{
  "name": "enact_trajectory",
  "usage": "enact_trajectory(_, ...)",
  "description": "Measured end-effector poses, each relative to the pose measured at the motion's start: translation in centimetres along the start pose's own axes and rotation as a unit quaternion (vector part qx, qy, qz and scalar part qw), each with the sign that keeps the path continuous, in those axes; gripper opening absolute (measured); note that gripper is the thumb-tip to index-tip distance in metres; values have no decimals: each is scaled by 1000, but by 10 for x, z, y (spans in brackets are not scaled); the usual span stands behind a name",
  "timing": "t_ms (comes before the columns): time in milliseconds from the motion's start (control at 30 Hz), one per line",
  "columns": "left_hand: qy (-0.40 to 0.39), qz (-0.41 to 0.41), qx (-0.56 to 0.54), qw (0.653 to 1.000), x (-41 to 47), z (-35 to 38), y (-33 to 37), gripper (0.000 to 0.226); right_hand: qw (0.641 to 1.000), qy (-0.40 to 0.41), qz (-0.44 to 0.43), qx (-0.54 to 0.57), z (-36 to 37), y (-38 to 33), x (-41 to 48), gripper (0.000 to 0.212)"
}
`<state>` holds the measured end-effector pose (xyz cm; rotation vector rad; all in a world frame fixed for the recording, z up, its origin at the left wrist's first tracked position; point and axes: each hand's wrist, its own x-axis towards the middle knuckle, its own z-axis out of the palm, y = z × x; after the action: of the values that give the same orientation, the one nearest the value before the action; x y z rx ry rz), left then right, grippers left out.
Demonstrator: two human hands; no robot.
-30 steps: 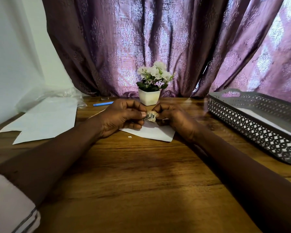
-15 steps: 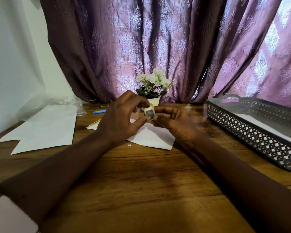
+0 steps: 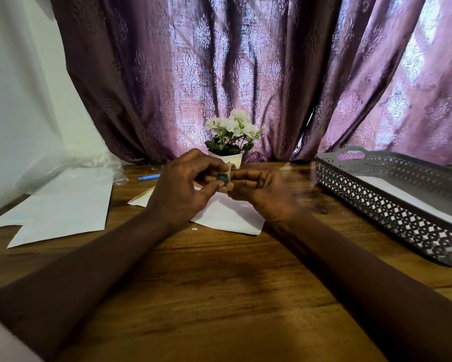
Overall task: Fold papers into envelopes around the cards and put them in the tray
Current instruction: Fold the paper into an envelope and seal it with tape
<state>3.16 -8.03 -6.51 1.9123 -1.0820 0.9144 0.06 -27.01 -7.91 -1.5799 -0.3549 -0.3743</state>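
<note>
Your left hand (image 3: 183,194) and right hand (image 3: 256,194) both pinch a small cream-and-blue item (image 3: 223,177) between curled fingertips; cannot tell what it is. It hangs just above the far part of the white paper (image 3: 227,218), which lies flat below both hands. The tray (image 3: 376,205) sits well apart on your right-hand side; no legible writing anywhere.

Your worktop (image 3: 219,296) is brown with dark wood grain. The curtain (image 3: 245,74) is mauve with a pale damask motif. Your tray (image 3: 376,205) is grey, its wall a diamond lattice. The papers (image 3: 62,205) are white, the pen (image 3: 149,177) blue, the flowers (image 3: 232,126) white. The small piece (image 3: 222,177) in your fingers (image 3: 245,176) is blue-grey.
</note>
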Motion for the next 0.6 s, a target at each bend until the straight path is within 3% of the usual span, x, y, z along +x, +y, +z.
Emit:
enact_trajectory(333, -26, -6, -8, 1000, -1, 4, -4, 17, 1000, 14, -13, -19, -1, 2, 0, 22)
enact_trajectory(600, -9, -57, -61, 996, -3, 6, -8, 33, 999, 11, 29, 11, 0, 5, -2, 26)
